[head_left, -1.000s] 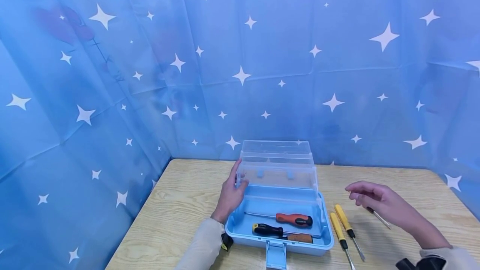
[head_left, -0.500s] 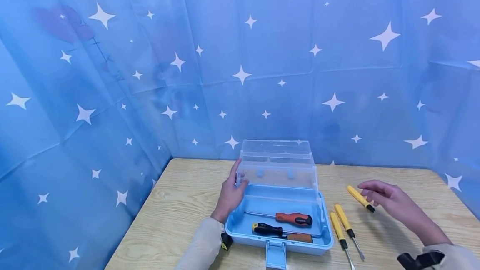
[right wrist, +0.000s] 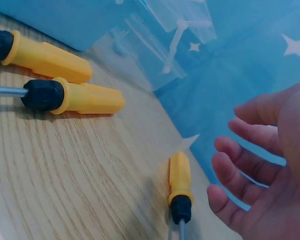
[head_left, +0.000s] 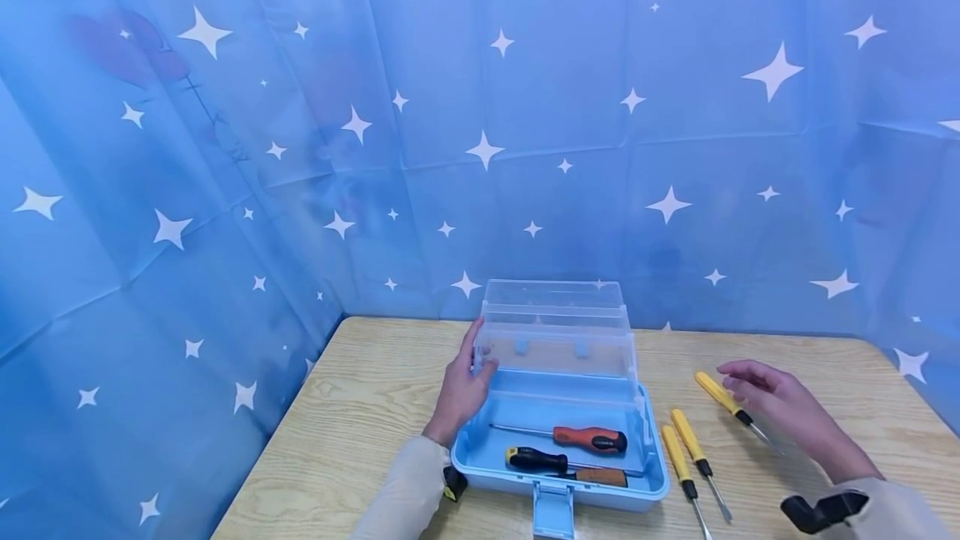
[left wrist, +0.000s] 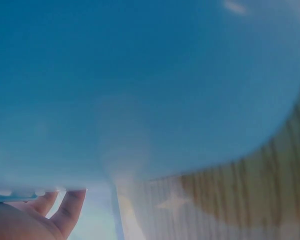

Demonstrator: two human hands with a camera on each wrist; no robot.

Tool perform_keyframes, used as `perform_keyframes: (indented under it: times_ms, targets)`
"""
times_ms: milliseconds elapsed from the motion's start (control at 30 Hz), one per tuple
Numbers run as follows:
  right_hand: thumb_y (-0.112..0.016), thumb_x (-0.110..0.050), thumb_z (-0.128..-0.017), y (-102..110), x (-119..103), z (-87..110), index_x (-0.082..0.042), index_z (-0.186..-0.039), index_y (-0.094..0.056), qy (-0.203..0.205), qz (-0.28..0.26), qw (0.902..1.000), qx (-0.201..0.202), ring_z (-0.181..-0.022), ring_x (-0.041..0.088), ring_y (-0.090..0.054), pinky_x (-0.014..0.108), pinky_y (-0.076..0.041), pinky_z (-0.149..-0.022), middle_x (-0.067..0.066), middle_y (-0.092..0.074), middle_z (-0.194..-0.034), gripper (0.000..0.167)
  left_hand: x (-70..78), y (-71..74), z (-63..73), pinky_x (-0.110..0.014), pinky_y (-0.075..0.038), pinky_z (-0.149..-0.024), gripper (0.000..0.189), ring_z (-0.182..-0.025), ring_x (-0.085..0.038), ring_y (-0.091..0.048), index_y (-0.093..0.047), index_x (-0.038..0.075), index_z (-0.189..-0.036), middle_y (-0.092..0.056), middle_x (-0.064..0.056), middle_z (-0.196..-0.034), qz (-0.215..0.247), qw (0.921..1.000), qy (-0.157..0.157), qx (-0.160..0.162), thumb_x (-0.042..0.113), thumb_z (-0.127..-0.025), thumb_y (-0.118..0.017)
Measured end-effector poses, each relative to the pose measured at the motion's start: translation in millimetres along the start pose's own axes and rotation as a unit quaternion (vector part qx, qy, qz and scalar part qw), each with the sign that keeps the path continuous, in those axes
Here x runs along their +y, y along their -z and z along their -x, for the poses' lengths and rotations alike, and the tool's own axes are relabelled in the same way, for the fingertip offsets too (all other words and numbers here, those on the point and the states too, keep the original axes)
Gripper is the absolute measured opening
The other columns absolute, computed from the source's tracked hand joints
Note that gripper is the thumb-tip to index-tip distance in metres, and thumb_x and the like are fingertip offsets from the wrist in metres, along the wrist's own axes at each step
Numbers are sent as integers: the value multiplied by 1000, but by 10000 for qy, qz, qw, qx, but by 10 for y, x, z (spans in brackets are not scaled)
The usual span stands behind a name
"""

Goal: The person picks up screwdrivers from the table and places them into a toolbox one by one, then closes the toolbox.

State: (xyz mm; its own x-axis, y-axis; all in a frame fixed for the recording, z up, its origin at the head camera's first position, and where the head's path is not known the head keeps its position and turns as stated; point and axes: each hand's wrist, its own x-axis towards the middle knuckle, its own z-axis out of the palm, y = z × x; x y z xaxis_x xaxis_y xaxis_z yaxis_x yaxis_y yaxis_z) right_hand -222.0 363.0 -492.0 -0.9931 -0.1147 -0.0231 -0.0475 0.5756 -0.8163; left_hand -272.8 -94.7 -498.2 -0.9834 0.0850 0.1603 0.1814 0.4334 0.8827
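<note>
A light-blue toolbox with a raised clear lid stands on the table. My left hand holds the lid's left side, thumb in front; in the left wrist view the box wall hides most of it. Inside lie a red-and-black screwdriver, a black screwdriver with a yellow end and a tool with a wooden-looking handle. My right hand, fingers loosely bent and holding nothing, hovers beside a yellow-handled screwdriver, apart from it in the right wrist view.
Two more yellow-handled screwdrivers lie side by side just right of the toolbox. The box's front latch hangs down. A blue curtain with white stars closes off the back and left of the wooden table.
My right hand has drawn back to the right, uncovering the yellow-handled screwdriver on the table that it mostly hid one second ago. The left hand and toolbox stay put.
</note>
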Motion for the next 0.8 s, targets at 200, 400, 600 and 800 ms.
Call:
perform_keyframes:
  times_ms: [200,400,600,800]
  targets:
    - [-46,-40,-105,-39,66,-50,5,-141,-44,-173,23,9998,126,-86,5,-58,28,-54,-67,24,-58,-122,57,-2,-11,-1,-58,-42,-107,64,-136,-32,-48,-20,45,-156,-46,-5,-152,4,10000,-11,-15,27,-103,-51]
    - [-42,-41,-106,-69,217,-95,6,-143,-40,-478,-43,9986,217,-79,14,-56,30,-51,-63,14,-59,-108,60,-15,-25,-6,-57,-42,-107,65,-136,-31,-48,-19,45,-156,-45,-4,-153,78,10000,-20,-47,23,-103,-51]
    - [-38,-42,-106,-85,338,-126,5,-143,-40,-682,68,9973,263,-85,5,-57,28,-52,-67,22,-58,-124,60,-13,-25,-4,-58,-43,-106,65,-135,-31,-49,-19,47,-155,-47,-5,-151,76,10000,3,-40,27,-103,-51]
    - [-47,-44,-103,-141,338,-162,6,-140,-44,-636,405,9965,357,-85,8,-55,27,-49,-65,16,-60,-113,62,-5,0,-8,-59,-43,-105,64,-135,-33,-49,-19,49,-154,-48,-7,-150,52,10000,58,-21,29,-103,-50]
